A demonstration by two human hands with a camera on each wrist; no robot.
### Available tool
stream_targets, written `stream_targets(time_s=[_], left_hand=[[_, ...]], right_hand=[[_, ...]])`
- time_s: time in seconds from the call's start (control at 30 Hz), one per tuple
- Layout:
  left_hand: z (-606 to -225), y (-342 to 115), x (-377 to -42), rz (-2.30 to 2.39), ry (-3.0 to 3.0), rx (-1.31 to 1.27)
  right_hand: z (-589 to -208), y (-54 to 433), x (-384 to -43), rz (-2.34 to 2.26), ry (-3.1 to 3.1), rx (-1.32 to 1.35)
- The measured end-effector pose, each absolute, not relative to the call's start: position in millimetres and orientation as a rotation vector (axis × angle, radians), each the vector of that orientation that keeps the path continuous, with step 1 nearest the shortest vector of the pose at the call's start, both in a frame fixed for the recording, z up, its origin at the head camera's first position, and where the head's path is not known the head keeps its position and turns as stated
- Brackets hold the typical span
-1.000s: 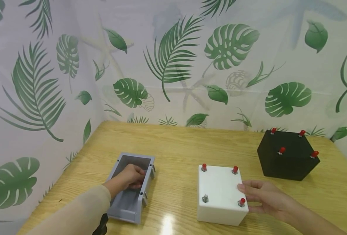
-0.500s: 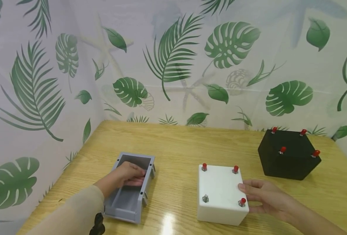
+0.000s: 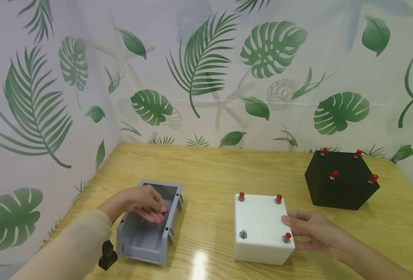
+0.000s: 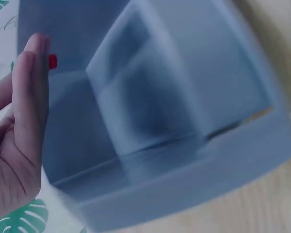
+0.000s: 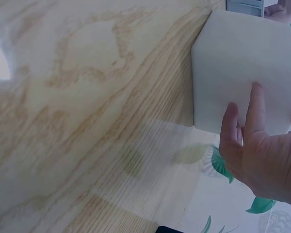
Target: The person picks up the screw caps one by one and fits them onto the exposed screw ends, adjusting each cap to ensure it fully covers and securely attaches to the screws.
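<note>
My left hand (image 3: 145,204) is raised over the grey bin (image 3: 143,254), pinching a small red cap (image 4: 53,61) whose tip shows past the fingertips in the left wrist view. The fingers hide the rest of the cap. On the table stands a white box (image 3: 260,221) with a metal post at each top corner. Red caps sit on three of them; the front-left post (image 3: 243,233) is bare metal. My right hand (image 3: 314,235) rests on the box's right side, thumb at the top edge and fairly straight fingers (image 5: 255,109) against the side wall.
A black box (image 3: 340,181) with red-capped posts stands at the back right. Behind the wooden table (image 3: 206,167) hangs a leaf-patterned cloth (image 3: 206,77), which also runs along the left side. The grey bin lies left of the white box, with bare wood between them.
My left hand has risen from inside the grey bin and shifted slightly left, with the red cap between its fingertips. The right hand keeps its place on the white box.
</note>
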State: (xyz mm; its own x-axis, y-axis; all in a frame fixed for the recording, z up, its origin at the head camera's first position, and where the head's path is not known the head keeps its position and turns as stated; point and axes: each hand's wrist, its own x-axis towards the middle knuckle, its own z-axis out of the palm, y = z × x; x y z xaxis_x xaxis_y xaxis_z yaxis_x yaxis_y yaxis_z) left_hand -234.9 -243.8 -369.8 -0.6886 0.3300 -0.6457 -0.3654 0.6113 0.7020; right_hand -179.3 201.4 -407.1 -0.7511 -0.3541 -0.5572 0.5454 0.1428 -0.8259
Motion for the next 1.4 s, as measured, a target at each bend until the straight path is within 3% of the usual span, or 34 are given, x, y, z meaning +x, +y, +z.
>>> stream_targets(time_s=[0.3,0.63,1.4], left_hand=[[-356.2,-247.7,-238.4,1.02,1.93,0.086],[-353.2,-248.1,-238.1,1.246,1.708,0.181],[-330.2,-205.2,-216.7,1.467,1.583,0.131]], right_hand=[[-404.7,199.4,-178.7,-1.685,1.766,0.216],[-403.6,198.9,-178.8,-1.683,1.766,0.243],[-407.1,200.6,-179.8,-1.703,1.726,0.173]])
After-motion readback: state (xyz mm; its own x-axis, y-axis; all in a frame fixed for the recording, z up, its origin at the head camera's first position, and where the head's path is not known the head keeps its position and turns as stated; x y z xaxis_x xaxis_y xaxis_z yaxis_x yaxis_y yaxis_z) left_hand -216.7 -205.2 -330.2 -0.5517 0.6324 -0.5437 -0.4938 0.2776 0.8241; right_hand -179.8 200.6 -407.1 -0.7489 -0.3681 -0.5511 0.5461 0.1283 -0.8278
